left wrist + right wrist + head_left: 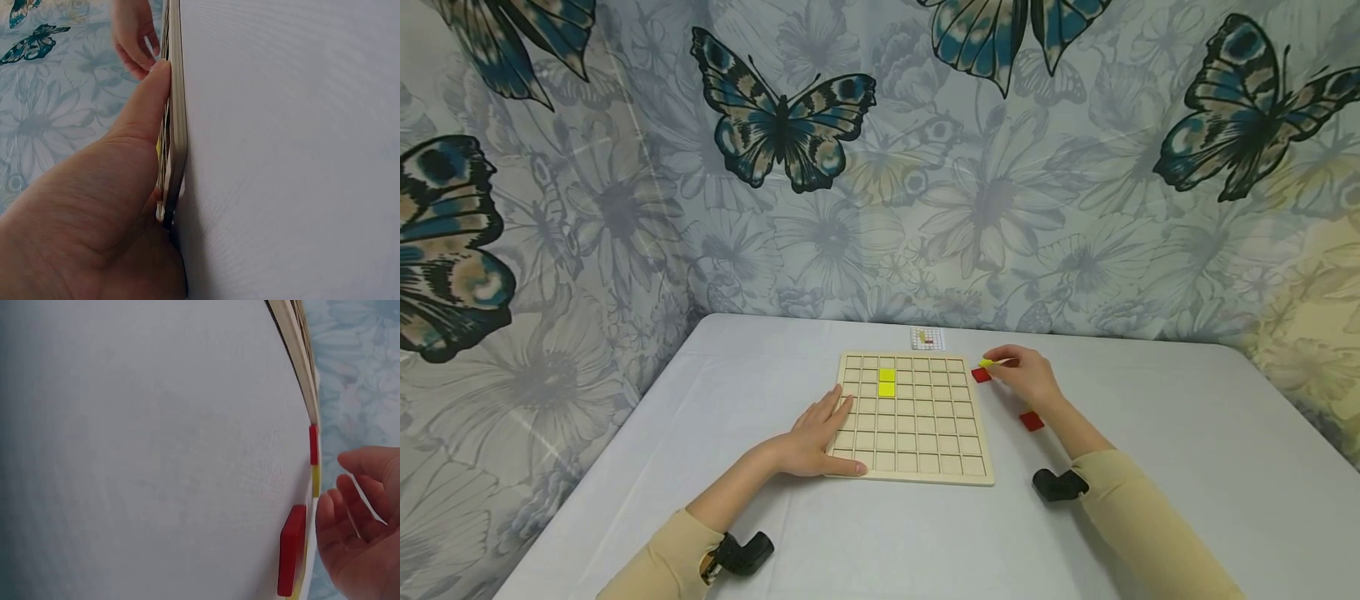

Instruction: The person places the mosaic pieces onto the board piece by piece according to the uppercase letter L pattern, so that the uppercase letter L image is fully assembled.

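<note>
A pale wooden grid board lies flat on the table. Two bright yellow square tiles sit in its cells, one above the other, toward the back left. My left hand rests on the board's left side, fingers straight and spread, thumb along the front-left corner. Off the board's back right corner, my right hand reaches over a yellow tile that lies beside a red tile. The thumb and fingers are bent but apart, with nothing visible between them in the right wrist view.
Another red tile lies closer on the table, below the right hand, with a yellow edge showing behind it in the right wrist view. Behind the board lies a small card printed with a coloured grid. A butterfly-patterned cloth hangs behind the table.
</note>
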The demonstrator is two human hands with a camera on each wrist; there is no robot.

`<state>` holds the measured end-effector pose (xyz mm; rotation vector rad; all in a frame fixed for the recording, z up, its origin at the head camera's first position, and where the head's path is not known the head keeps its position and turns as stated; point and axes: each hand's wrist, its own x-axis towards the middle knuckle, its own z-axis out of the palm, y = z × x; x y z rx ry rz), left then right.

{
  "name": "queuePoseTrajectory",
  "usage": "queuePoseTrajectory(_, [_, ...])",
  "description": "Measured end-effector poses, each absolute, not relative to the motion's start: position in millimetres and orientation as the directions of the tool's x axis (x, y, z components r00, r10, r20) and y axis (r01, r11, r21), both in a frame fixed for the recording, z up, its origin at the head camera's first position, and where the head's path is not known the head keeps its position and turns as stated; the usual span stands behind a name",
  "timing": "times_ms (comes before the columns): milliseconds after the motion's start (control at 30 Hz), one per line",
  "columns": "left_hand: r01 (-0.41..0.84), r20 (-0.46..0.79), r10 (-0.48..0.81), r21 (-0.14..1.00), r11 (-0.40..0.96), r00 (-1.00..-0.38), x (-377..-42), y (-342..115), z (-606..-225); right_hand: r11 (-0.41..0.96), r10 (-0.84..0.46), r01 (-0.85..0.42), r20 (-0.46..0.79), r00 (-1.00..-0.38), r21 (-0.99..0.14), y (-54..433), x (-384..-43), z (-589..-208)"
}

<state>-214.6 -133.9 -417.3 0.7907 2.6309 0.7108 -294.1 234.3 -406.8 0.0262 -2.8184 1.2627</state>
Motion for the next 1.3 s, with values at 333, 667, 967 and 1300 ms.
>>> queuePoseTrajectory(333, [0.432,-0.14,0.587,0.546,0.718,-0.797,-215.2,-134.0,-418.3,0.724,0.016,-0.011,0.033,-0.999,-0.69,242.1,-300.5,-408.5])
queuePoseTrajectory(667, [0.436,-0.135,0.593,0.554,0.71,-0.794,-215.6,-134.3,-419.2,0.729,0.002,-0.004,0.009,-1.0,-0.684,241.7,-305.1,-410.0])
queuePoseTrajectory(967, [0.431,-0.135,0.585,0.551,0.715,-0.799,-215.8,-134.9,-418.5,0.757,-0.003,-0.021,0.03,-1.0,-0.654,239.6,-306.5,-410.6])
queuePoseTrajectory(1300, [0.437,-0.132,0.59,0.549,0.712,-0.796,-215.5,-135.1,-418.8,0.771,-0.006,-0.029,0.038,-0.999,-0.637,238.9,-306.9,-407.5])
